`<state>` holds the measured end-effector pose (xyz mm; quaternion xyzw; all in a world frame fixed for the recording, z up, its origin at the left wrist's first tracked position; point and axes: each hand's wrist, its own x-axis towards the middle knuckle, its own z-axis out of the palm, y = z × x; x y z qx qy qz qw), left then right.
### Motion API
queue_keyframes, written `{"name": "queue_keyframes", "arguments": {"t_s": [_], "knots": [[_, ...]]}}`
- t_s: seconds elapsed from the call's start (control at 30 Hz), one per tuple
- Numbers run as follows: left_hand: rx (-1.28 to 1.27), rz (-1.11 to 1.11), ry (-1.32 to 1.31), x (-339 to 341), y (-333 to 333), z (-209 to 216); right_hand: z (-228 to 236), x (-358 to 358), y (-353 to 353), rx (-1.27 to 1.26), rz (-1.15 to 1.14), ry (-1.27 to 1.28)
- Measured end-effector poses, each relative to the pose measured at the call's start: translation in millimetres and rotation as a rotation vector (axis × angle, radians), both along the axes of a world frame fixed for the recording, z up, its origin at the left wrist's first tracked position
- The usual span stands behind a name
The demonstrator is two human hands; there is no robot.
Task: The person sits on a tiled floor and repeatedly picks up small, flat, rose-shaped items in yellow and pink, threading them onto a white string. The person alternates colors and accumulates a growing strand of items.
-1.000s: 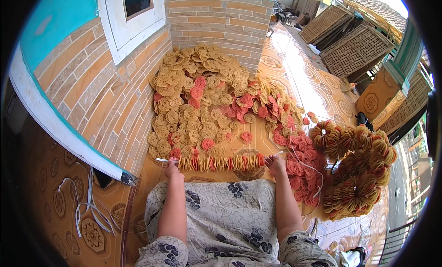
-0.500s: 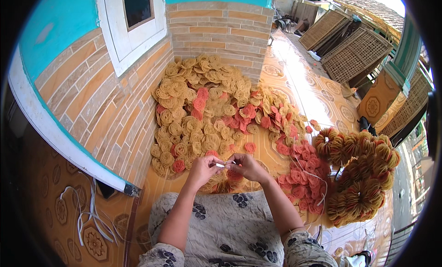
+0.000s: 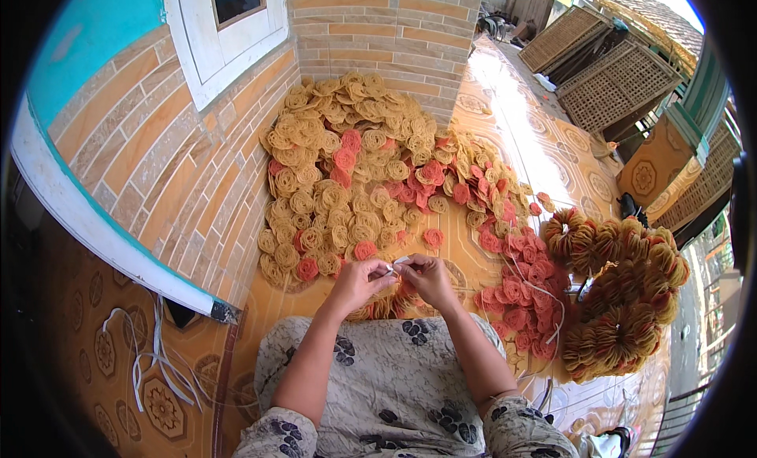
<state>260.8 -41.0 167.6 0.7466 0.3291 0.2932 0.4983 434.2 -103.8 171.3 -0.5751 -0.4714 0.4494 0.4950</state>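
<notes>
My left hand (image 3: 359, 280) and my right hand (image 3: 426, 276) meet in front of me, both pinching the ends of a thin white strip (image 3: 396, 262). Under them lies a threaded row of yellow and red round crackers (image 3: 386, 306), resting on my patterned cloth lap (image 3: 394, 379). Just beyond my hands spreads a large loose pile of yellow and red crackers (image 3: 355, 174) on the tiled floor.
Tied bundles of crackers (image 3: 623, 300) lie stacked at the right, with loose red ones (image 3: 520, 284) beside them. A brick wall (image 3: 181, 174) and pillar (image 3: 378, 32) stand at the left and back. White strips (image 3: 150, 363) lie on the floor at left. Woven racks (image 3: 607, 79) lean far right.
My hands were apart at both ends of the cracker row a second ago; they have come together at the middle and now hold the white strip between them.
</notes>
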Motion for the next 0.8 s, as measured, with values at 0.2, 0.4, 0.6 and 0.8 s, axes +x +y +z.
{"name": "queue_keyframes", "arguments": {"t_s": [0.2, 0.4, 0.6, 0.8], "knots": [[-0.171, -0.079, 0.114, 5, 29, -8, 6, -13, -5, 0.632, -0.017, -0.830], [0.040, 0.030, -0.001, 19, 33, 18, 15, 0, 14, -0.071, 0.151, -0.061], [0.447, 0.068, 0.147, 7, 6, 26, 8, 19, 19, -0.216, 0.102, 0.469], [0.588, 0.085, 0.253, 19, -3, 11, -17, 21, 20, -0.134, -0.061, 0.500]]}}
